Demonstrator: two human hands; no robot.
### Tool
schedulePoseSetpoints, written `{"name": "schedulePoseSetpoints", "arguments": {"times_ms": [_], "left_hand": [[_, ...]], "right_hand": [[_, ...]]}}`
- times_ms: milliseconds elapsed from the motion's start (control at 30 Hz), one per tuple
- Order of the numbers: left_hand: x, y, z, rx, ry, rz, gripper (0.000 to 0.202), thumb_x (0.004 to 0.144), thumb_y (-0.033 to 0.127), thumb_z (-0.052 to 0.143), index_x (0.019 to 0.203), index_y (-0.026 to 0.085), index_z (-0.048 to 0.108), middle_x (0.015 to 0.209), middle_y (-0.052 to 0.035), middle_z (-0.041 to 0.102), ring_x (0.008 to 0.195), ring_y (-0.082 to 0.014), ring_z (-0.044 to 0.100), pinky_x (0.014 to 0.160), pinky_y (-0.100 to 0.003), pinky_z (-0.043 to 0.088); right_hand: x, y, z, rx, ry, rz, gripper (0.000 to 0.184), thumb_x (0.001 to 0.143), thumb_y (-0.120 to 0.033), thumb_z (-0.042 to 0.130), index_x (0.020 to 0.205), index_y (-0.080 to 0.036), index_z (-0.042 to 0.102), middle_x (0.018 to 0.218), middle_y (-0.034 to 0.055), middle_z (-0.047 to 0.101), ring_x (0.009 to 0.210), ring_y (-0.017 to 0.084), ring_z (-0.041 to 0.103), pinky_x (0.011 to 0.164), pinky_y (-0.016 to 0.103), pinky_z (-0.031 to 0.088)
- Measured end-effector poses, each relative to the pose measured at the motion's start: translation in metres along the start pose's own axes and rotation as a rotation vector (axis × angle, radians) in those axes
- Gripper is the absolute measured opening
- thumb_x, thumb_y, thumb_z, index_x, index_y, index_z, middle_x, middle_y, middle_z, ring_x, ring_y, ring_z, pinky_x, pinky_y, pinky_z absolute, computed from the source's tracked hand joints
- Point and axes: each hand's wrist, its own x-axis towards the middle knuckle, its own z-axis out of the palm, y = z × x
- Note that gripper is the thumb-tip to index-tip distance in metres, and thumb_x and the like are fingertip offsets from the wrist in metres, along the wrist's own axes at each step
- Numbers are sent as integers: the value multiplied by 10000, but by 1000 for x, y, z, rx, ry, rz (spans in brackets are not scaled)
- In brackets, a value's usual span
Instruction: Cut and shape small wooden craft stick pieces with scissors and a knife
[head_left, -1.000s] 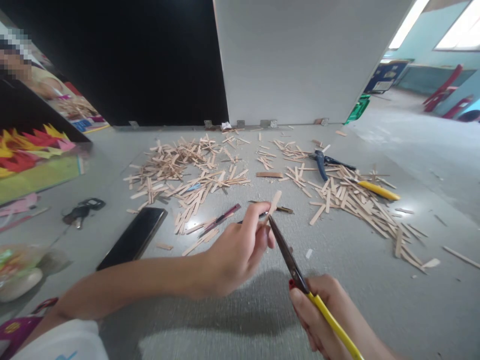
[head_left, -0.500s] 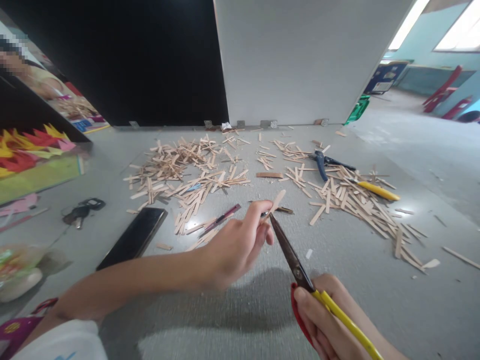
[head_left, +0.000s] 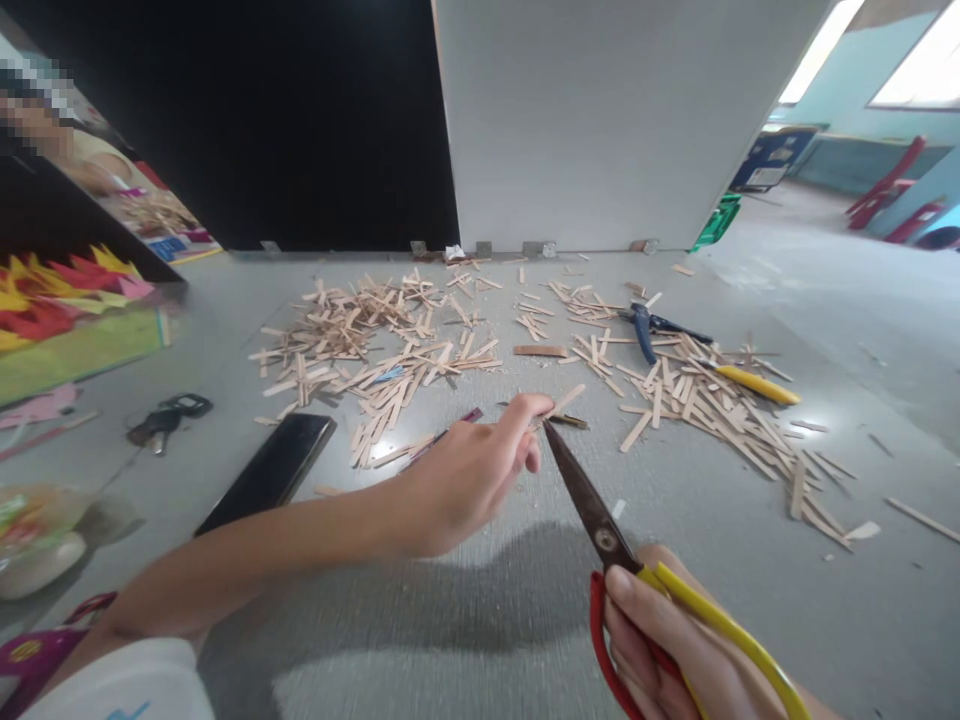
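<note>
Between the thumb and fingers of my left hand (head_left: 480, 470) is a pale wooden craft stick (head_left: 568, 399), its free end pointing up and to the right. My right hand (head_left: 675, 630) grips scissors (head_left: 592, 510) by their red and yellow handles. The dark blade tips meet the stick right beside my left fingertips; whether the blades pinch it I cannot tell. On the floor beyond lie many cut stick pieces, in a left heap (head_left: 360, 320) and a right heap (head_left: 697, 400). Partly behind my left hand is a thin purple-dark tool (head_left: 471, 414).
Blue-handled pliers (head_left: 643, 330) and a yellow-handled tool (head_left: 754, 384) lie on the right heap. A phone (head_left: 268, 470) and keys (head_left: 169, 420) are at left. A black and white panel (head_left: 600, 130) stands across the back. Another person (head_left: 97, 165) is at far left.
The scissor handles have spread wider and my right hand has shifted slightly right. The stick has tilted lower to the right, and my left hand has turned a little.
</note>
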Motion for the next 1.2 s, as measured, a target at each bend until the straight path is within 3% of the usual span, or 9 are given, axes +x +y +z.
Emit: {"name": "schedulePoseSetpoints", "arguments": {"times_ms": [167, 300, 433, 533, 633, 800, 967, 1200], "left_hand": [[4, 3, -3, -33, 13, 68, 302, 1100, 138, 339, 1375, 229, 422, 940, -11, 751, 629, -135, 648, 609, -256, 450], [6, 9, -7, -174, 38, 18, 182, 1142, 211, 345, 1244, 219, 496, 917, 4, 707, 638, -111, 592, 614, -244, 423], [8, 12, -10, -305, -8, -48, 169, 1152, 244, 349, 1124, 222, 515, 829, 41, 627, 630, -103, 537, 611, -235, 414], [8, 14, -9, -357, 9, -110, 154, 1151, 256, 348, 1116, 224, 494, 770, 58, 592, 571, -99, 470, 553, -229, 371], [6, 16, -8, -468, 19, -175, 121, 1158, 299, 353, 1148, 233, 454, 773, 53, 619, 529, -100, 458, 505, -227, 364], [1, 21, -8, -646, -36, -210, 139, 1170, 383, 373, 1205, 258, 424, 805, 32, 682, 542, -114, 525, 503, -228, 424], [-1, 23, -7, -612, -24, -202, 172, 1170, 397, 382, 1243, 247, 424, 818, 9, 709, 523, -108, 532, 499, -232, 426], [0, 27, -9, -475, -9, -93, 118, 1112, 198, 358, 1223, 230, 384, 822, 6, 700, 545, -108, 532, 565, -252, 466]], "right_hand": [[0, -3, 0, 19, -3, 38, 756, 880, -948, 557, 609, -249, 459, 388, -107, 387, 339, 64, 351, 346, 201, 227], [3, -4, 2, 14, -20, 27, 757, 914, -931, 533, 587, -257, 422, 368, -107, 349, 331, 60, 339, 351, 201, 196], [6, -3, 4, 12, -18, -35, 757, 902, -959, 501, 603, -272, 390, 355, -108, 345, 314, 64, 307, 353, 207, 223], [7, 1, 2, -84, -3, 2, 773, 881, -990, 466, 629, -260, 447, 369, -87, 404, 321, 65, 311, 372, 210, 237], [5, 9, -2, -147, 88, -12, 730, 904, -962, 483, 776, -244, 506, 451, -89, 463, 399, 82, 371, 451, 218, 327], [3, 21, -6, -167, 72, -124, 637, 966, -863, 545, 804, -249, 485, 517, -100, 447, 463, 96, 393, 491, 231, 373], [-1, 16, -2, -163, 112, -168, 623, 955, -840, 610, 811, -243, 508, 569, -103, 430, 490, 97, 374, 514, 247, 385], [-2, 15, -2, -201, 90, -180, 629, 979, -835, 573, 780, -241, 516, 555, -95, 448, 466, 89, 352, 530, 254, 420]]}}
